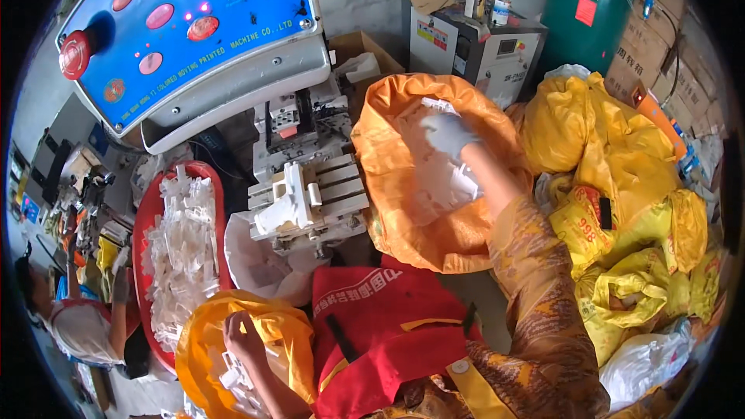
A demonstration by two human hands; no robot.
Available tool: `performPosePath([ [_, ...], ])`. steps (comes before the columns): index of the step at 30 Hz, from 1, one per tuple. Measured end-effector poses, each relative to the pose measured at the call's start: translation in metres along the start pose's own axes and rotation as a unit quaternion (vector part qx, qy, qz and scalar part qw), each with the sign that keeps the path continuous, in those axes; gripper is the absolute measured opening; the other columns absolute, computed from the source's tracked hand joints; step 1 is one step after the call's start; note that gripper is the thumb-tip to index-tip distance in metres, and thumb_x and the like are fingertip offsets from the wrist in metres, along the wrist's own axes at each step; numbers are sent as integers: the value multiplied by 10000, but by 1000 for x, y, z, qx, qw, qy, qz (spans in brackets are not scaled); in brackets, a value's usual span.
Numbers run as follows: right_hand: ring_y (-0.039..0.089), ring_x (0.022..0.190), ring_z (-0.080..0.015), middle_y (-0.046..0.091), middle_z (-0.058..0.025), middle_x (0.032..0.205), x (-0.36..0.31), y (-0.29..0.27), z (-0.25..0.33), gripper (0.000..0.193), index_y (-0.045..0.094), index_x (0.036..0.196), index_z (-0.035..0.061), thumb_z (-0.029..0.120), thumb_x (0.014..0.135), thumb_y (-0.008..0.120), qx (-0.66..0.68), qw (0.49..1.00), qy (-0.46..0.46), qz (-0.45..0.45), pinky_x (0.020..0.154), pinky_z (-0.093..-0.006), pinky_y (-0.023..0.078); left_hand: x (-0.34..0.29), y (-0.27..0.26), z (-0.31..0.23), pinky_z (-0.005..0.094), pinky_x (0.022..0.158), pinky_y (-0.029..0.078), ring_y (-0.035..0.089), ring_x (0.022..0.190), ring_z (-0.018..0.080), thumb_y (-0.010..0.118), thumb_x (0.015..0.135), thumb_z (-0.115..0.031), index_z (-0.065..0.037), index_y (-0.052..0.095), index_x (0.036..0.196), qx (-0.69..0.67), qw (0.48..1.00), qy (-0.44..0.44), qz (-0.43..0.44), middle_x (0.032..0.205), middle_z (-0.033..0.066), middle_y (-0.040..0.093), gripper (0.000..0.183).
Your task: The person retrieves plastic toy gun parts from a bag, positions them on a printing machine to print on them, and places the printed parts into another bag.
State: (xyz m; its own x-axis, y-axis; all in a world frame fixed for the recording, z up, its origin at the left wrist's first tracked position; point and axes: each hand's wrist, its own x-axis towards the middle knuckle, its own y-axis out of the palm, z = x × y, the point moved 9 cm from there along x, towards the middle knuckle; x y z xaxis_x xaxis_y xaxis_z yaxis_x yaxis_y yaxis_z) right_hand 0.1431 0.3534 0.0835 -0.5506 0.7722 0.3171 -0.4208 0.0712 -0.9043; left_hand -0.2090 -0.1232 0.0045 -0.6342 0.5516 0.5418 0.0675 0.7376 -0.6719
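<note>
My right hand (450, 136), in a grey glove, reaches into a large orange woven bag (388, 209) with white plastic parts (463, 184) inside. Motion blurs its fingers, and a white piece (440, 105) shows just beyond them. At the lower left, my bare left hand (244, 335) is over a yellow bag (200, 326) of white plastic parts (233, 376). Its fingers are curled, and what they hold, if anything, is hidden. Between the two bags, a white moulded part (292, 195) sits on the slotted metal bed (339, 180) of a machine.
A blue control panel (233, 54) with coloured buttons overhangs the upper left. A red tub (219, 221) of clear-white parts stands left of the machine. Yellow sacks (613, 140) pile up at the right. Another person (85, 326) works at far left.
</note>
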Motion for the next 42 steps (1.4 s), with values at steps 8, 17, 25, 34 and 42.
performPosePath([
  [8,634,1001,-323,673,-154,1030,-17,35,-28,266,679,1007,113,165,789,537,-167,969,26,180,820,-418,503,-16,15,-16,381,701,486,626,747,307,644,835,-53,19,661,840,-11,999,-4,46,828,142,663,74],
  [17,589,1043,-315,607,-129,1134,-52,29,-1,360,669,1026,93,362,792,622,-175,965,10,196,870,-406,469,-15,20,-19,377,666,490,632,737,304,642,829,-37,17,663,827,-6,998,10,59,803,143,661,59],
  [25,612,996,-365,643,-187,1066,-32,45,16,320,657,1020,41,210,749,639,-10,985,25,171,850,-414,496,-6,10,-30,370,703,501,638,761,305,634,834,-35,34,668,869,-46,998,0,39,831,154,662,84],
  [34,610,964,-373,641,-197,1025,-36,2,45,398,522,1092,32,220,763,645,-102,978,-21,183,814,-437,472,1,40,-103,396,697,498,626,771,313,656,738,-13,-14,666,860,-168,978,62,105,811,132,646,123],
  [42,568,1049,-286,553,-72,1184,-90,-41,50,414,542,1091,132,210,711,686,-265,918,-274,112,859,-416,461,-13,134,-319,463,956,391,500,1175,277,661,809,-243,-111,649,1044,-202,848,466,153,1204,86,562,270],
])
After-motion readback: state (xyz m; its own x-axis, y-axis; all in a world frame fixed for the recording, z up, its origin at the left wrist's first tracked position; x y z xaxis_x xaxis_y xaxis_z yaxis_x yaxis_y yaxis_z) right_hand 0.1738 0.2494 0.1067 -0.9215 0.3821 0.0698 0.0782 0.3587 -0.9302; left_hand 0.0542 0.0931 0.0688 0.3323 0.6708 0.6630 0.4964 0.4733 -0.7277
